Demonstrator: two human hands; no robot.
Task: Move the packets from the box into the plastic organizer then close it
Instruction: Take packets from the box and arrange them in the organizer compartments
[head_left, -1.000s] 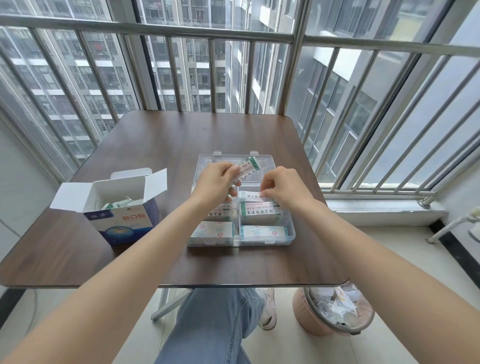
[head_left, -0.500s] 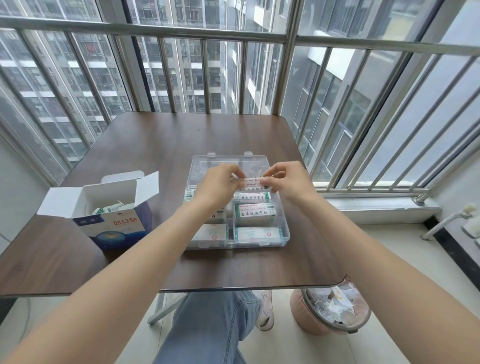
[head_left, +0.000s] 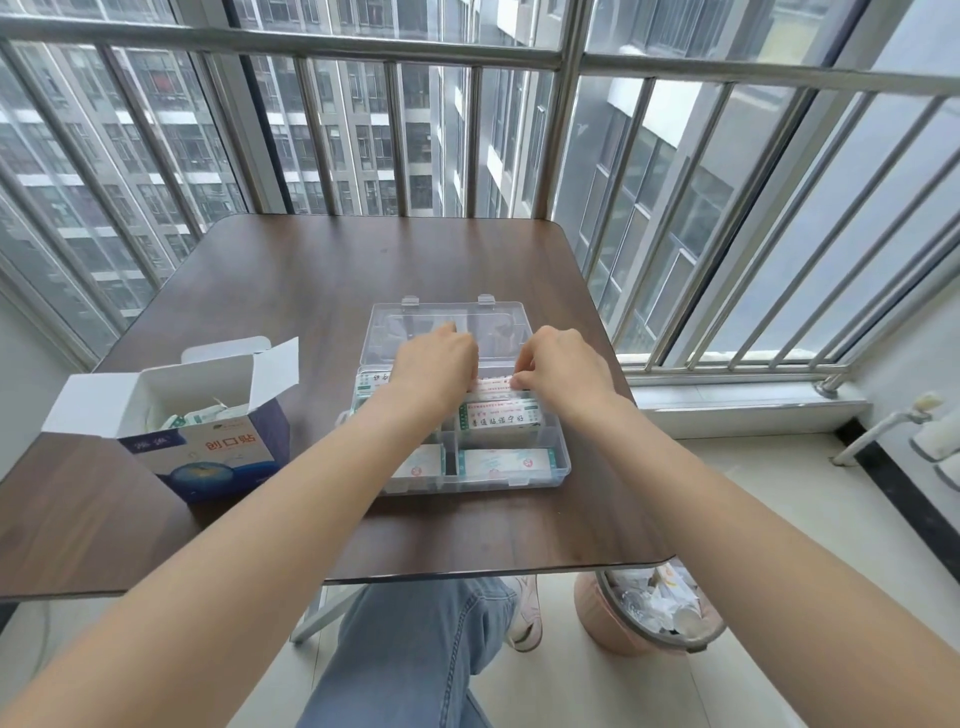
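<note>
A clear plastic organizer (head_left: 563, 470) lies open in the middle of the brown table, its lid (head_left: 447, 322) folded back flat. Several compartments hold packets. My left hand (head_left: 436, 364) and my right hand (head_left: 563, 369) are both down over the far right compartment, pinching the two ends of a white packet with red print (head_left: 493, 385). The packet lies low in that compartment, above another packet with green edges (head_left: 498, 418). A blue and white cardboard box (head_left: 208, 452) stands open at the left with more packets (head_left: 197, 415) inside.
The table (head_left: 311, 280) stands against a barred balcony window. Under its right front corner a pink bin (head_left: 654, 618) full of rubbish sits on the floor. My knee in jeans (head_left: 415, 644) shows below the table edge.
The packet, held up in my left hand a second ago, was taken at both ends and lowered into the far right compartment. Both hands came down with it.
</note>
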